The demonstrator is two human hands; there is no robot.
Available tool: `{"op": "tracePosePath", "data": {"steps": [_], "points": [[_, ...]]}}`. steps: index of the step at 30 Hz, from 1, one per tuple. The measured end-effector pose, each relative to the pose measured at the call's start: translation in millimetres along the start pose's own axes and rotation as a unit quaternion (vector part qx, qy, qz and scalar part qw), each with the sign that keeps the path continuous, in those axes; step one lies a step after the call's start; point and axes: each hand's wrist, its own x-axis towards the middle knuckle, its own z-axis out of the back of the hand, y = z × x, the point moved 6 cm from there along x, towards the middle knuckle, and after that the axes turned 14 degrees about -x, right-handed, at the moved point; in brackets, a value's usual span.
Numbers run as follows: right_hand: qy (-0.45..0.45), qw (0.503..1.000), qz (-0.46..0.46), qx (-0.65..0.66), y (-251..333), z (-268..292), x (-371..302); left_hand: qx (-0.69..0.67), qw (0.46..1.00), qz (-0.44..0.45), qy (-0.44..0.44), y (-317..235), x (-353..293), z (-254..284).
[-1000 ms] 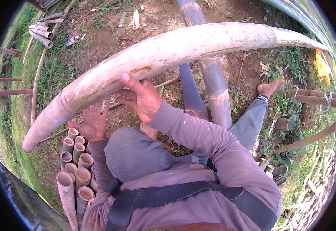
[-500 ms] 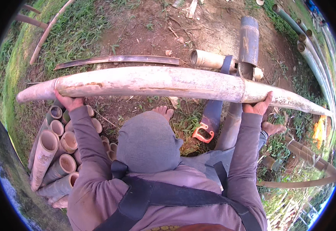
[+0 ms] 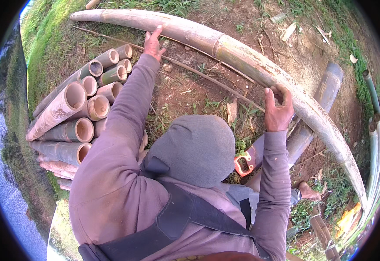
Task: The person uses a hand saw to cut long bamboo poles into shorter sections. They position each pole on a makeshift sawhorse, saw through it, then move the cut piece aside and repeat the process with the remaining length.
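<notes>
Short, round, tan bamboo tubes [image 3: 63, 131] are already piled; the long, pale, round bamboo pole [image 3: 196, 35] is seen uncut over a grey bamboo log [image 3: 330, 88]. How left hand [image 3: 152, 45] and right hand [image 3: 279, 108] grip cannot be told

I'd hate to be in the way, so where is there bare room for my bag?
There's mostly bare dirt between the left sleeve, thin stick and cap. Another dirt patch lies beyond the pole, between the wood chip and log. It's crowded at left, with stacked tubes, and near the right hand, where pole, log and saw bunch together.
</notes>
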Motion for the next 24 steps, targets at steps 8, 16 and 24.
{"op": "tracePosePath", "data": {"steps": [8, 16, 24], "points": [[-0.117, 0.850, 0.187, -0.479, -31.8, 56.9, 2.7, 0.162, 0.969, -0.139, -0.125, 36.5, -14.7, 19.2], [-0.147, 0.829, 0.190, -0.506, -28.5, 69.5, -13.6, 0.784, 0.565, -0.175, 0.191, 118.4, -99.2, -14.8], [0.001, 0.844, 0.283, -0.455, -18.0, -17.7, -94.2, 0.744, 0.542, -0.234, 0.313, 105.5, -78.3, -8.0]]}}
